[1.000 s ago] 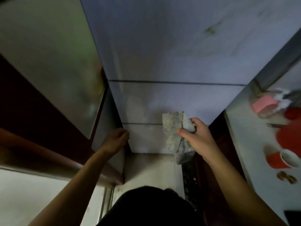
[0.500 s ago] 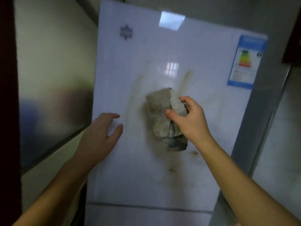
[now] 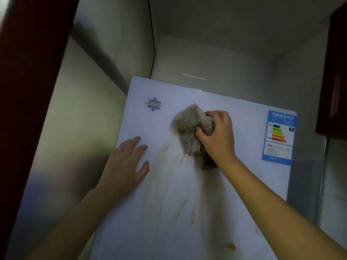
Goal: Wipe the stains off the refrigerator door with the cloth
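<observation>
Head: right hand (image 3: pixel 217 136) grips cloth (image 3: pixel 189 128), left hand (image 3: pixel 124 166) flat.

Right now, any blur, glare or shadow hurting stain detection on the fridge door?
Head view: dim, soft; energy label text unreadable. Head view: dark band below the cloth on the refrigerator door, shadow or smear, cannot tell. Head view: glare streak only on wall tile.

Your right hand (image 3: pixel 217 136) grips a crumpled grey cloth (image 3: pixel 189 128) and presses it against the white refrigerator door (image 3: pixel 244 175), high up near its top edge. Your left hand (image 3: pixel 125 166) lies flat on the door by its left edge, fingers (image 3: pixel 139 147) spread. Brown streaks (image 3: pixel 169 177) run down below the cloth. An energy label (image 3: pixel 279 136) sits at the upper right, a snowflake logo (image 3: pixel 154 104) at the upper left.
</observation>
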`<move>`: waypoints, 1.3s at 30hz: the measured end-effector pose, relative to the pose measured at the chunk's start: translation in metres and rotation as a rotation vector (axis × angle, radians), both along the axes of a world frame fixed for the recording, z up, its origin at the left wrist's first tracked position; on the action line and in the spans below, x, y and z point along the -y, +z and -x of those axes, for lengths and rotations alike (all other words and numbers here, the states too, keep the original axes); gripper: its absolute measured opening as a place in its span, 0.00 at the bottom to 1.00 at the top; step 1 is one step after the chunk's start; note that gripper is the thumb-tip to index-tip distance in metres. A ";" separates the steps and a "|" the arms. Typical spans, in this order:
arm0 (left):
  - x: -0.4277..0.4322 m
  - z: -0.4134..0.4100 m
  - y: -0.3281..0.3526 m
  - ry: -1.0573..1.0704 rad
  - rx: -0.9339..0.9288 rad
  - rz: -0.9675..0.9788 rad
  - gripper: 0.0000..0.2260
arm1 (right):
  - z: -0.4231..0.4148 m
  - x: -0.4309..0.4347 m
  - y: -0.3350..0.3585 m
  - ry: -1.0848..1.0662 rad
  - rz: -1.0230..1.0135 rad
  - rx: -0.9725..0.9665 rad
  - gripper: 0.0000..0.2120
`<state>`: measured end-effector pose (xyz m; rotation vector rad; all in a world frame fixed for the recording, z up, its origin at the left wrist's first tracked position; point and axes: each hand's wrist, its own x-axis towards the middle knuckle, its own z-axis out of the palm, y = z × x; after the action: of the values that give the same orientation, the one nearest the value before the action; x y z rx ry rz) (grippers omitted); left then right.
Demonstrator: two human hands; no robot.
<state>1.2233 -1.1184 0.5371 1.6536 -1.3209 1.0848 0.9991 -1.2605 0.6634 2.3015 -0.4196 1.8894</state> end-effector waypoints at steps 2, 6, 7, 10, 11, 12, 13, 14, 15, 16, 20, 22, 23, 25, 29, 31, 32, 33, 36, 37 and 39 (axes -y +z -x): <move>0.003 -0.004 -0.001 0.024 0.023 0.007 0.22 | -0.002 0.003 -0.002 -0.021 0.098 0.057 0.22; 0.007 -0.009 -0.008 0.034 0.059 0.024 0.22 | -0.007 0.007 -0.009 -0.017 0.280 0.031 0.12; 0.008 -0.009 -0.009 0.035 0.061 0.023 0.22 | -0.008 0.009 -0.011 -0.007 0.305 0.025 0.10; 0.009 -0.011 -0.010 0.033 0.075 0.032 0.23 | -0.013 0.016 -0.024 -0.019 0.320 0.059 0.10; 0.009 -0.012 -0.012 0.035 0.086 0.034 0.23 | -0.015 0.018 -0.031 -0.045 0.336 0.060 0.11; 0.010 -0.013 -0.013 0.039 0.101 0.036 0.23 | -0.017 0.019 -0.037 -0.079 0.370 0.044 0.12; 0.010 -0.015 -0.015 0.043 0.118 0.035 0.23 | -0.020 0.019 -0.045 -0.108 0.408 0.015 0.13; 0.010 -0.017 -0.015 0.049 0.134 0.034 0.23 | -0.023 0.018 -0.052 -0.119 0.430 -0.021 0.15; 0.011 -0.018 -0.016 0.053 0.147 0.032 0.23 | -0.027 0.017 -0.060 -0.116 0.437 -0.056 0.18; 0.011 -0.019 -0.017 0.054 0.159 0.037 0.23 | -0.031 0.016 -0.067 -0.110 0.438 -0.086 0.22; 0.012 -0.022 -0.018 0.077 0.200 0.060 0.23 | -0.046 0.011 -0.080 -0.120 0.459 -0.140 0.28; 0.012 -0.026 -0.021 0.083 0.184 0.089 0.23 | -0.045 0.012 -0.071 -0.137 0.478 -0.131 0.26; 0.012 -0.028 -0.023 0.085 0.176 0.107 0.23 | -0.044 0.013 -0.064 -0.147 0.480 -0.118 0.25; 0.014 -0.031 -0.028 0.079 0.181 0.128 0.24 | -0.043 0.013 -0.046 -0.164 0.446 -0.060 0.25; 0.016 -0.037 -0.040 0.077 0.227 0.156 0.24 | -0.057 0.002 -0.023 -0.175 0.319 0.041 0.26; 0.016 -0.041 -0.047 0.076 0.223 0.202 0.22 | -0.064 -0.002 -0.035 -0.174 0.326 0.002 0.28; 0.016 -0.042 -0.052 0.079 0.224 0.224 0.22 | -0.065 -0.001 -0.048 -0.165 0.354 -0.042 0.28; 0.016 -0.044 -0.056 0.085 0.233 0.239 0.21 | -0.065 0.000 -0.064 -0.152 0.397 -0.094 0.29; 0.016 -0.048 -0.061 0.088 0.262 0.237 0.21 | -0.054 0.010 -0.112 -0.125 0.602 -0.272 0.28; 0.016 -0.049 -0.060 0.085 0.263 0.233 0.21 | -0.049 0.014 -0.122 -0.122 0.670 -0.321 0.27; 0.017 -0.050 -0.059 0.083 0.264 0.233 0.21 | -0.042 0.023 -0.124 -0.127 0.743 -0.361 0.24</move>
<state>1.2733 -1.1357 0.4776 1.4391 -1.2407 1.4885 1.0408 -1.2831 0.5397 1.9604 0.1614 1.2280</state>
